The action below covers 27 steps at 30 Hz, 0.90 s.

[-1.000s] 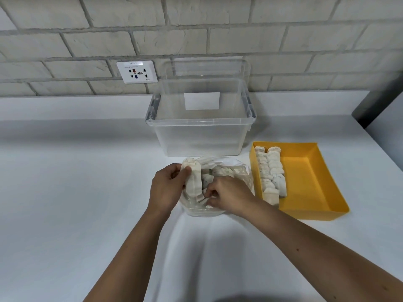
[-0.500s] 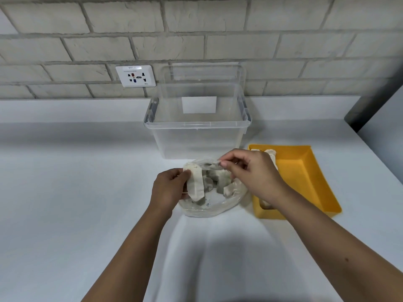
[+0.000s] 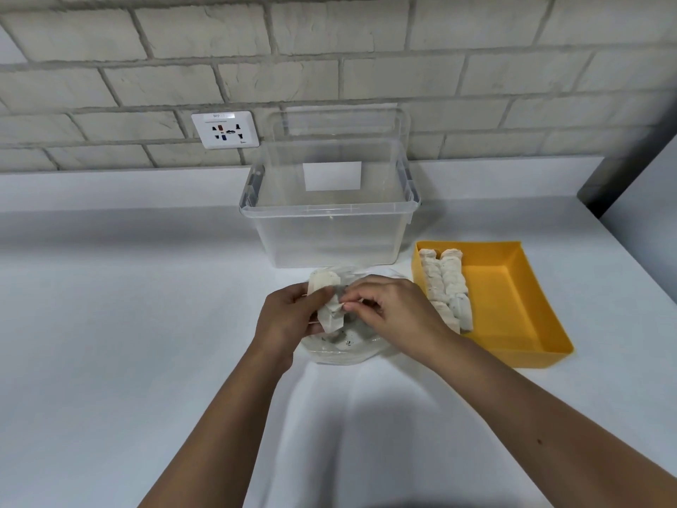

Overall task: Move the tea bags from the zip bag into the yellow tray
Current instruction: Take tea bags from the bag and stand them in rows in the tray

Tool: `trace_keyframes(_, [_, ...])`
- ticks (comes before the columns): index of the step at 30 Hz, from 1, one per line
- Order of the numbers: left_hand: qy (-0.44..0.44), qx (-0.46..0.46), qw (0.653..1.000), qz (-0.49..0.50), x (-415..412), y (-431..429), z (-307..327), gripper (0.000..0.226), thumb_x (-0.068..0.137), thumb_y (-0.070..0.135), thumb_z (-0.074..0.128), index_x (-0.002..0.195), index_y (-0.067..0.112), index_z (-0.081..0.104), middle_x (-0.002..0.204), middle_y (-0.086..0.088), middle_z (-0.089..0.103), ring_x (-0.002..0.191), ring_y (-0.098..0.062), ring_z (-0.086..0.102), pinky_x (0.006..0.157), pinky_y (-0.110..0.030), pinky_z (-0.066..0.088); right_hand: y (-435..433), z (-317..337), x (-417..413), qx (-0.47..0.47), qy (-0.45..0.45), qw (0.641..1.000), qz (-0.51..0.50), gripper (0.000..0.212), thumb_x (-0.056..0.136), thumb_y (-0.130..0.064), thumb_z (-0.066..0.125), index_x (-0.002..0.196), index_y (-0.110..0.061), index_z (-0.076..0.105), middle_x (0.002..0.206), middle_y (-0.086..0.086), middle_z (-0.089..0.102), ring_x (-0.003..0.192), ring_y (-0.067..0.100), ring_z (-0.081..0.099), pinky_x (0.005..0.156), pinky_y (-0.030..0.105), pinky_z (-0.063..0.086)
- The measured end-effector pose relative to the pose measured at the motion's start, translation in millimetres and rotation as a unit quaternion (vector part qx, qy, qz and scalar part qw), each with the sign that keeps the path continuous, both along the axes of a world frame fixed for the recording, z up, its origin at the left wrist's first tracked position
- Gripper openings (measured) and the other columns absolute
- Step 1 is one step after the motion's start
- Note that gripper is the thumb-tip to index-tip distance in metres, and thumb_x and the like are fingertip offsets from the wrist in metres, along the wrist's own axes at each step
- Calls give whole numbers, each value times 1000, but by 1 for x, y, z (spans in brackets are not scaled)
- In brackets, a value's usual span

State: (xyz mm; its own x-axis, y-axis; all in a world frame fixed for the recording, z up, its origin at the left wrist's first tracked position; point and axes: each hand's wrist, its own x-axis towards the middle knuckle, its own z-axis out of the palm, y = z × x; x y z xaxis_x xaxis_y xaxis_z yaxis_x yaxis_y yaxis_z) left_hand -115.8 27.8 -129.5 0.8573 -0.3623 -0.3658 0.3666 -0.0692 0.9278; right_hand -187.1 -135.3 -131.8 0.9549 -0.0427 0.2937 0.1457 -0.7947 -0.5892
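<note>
Tea bag [image 3: 329, 309] being pinched by both hands over zip bag [image 3: 344, 346], near worktop centre. L hand [image 3: 289, 317] clenched on it, R hand [image 3: 388, 309] pinching corner. Long axis upright; yellow tray [image 3: 513, 306] lying rightward, R hand nearer.

Both forearms extend forward and converge at centre, where the left hand [image 3: 289, 317] is curled with thumb uppermost and closed in a grip, and the right hand [image 3: 388, 313], palm down, has thumb and forefinger pinched together beside the left thumb.
</note>
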Motion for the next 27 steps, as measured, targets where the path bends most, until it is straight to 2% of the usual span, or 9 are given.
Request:
trace_keyframes(4, [-56,19,997,54,12,9,-3,13,89,15,72,100,9,76,85,-12,77,76,-23,75,66,-28,61,-7,-4,7,39,50,997,-43,21,87,-27,70,107,-22,73,93,-12,70,74,7,64,79,29,52])
trace_keyframes(7, [-98,43,991,80,22,16,-7,13,90,19,71,101,13,75,79,-5,76,78,-21,74,71,-34,62,-10,-13,12,26,143,988,-53,21,87,-23,70,108,-19,72,99,-5,72,81,10,65,81,24,49])
trace_keyframes(9, [-107,50,989,85,25,18,-10,14,90,20,71,102,13,74,80,-6,76,79,-22,74,73,-36,63,-6,-21,16,10,188,981,-45,19,86,-22,69,104,-19,73,100,-3,73,87,10,65,78,21,48])
trace_keyframes(11, [-109,53,989,84,25,19,-12,13,90,19,71,101,13,74,83,-9,76,83,-26,74,73,-37,63,3,-28,21,1,218,975,-51,18,84,-26,71,100,-20,74,96,-4,72,90,12,65,80,26,51])
trace_keyframes(13, [-110,54,989,79,24,18,-15,12,90,20,71,100,14,74,83,-12,75,85,-30,74,74,-39,63,11,-33,28,2,233,970,-73,19,80,-34,74,94,-21,72,92,-5,71,89,14,65,80,34,53])
trace_keyframes(16, [-115,64,989,74,24,17,-18,13,90,21,72,100,14,75,83,-13,75,85,-31,74,76,-42,63,23,-37,36,-12,244,964,-106,25,75,-47,74,81,-23,68,87,-5,68,82,13,61,74,33,50])
trace_keyframes(20, [-116,53,989,73,27,18,-17,11,90,20,71,99,14,74,85,-20,74,86,-34,73,72,-38,63,28,-40,40,-28,251,961,-111,27,78,-39,75,63,-24,58,88,-3,66,82,13,57,67,30,43])
trace_keyframes(24, [-118,45,989,72,28,19,-15,11,91,19,71,99,13,74,71,-3,73,81,-29,74,71,-36,63,10,-35,31,117,230,957,-133,29,71,-24,84,61,-24,57,70,-9,63,67,7,59,64,21,43])
trace_keyframes(27, [-121,43,989,67,28,16,-13,12,91,21,71,101,15,75,73,-4,73,84,-30,74,79,-44,62,-3,-23,18,277,204,928,-145,26,71,-10,85,71,-16,60,62,-3,62,54,10,62,55,22,47])
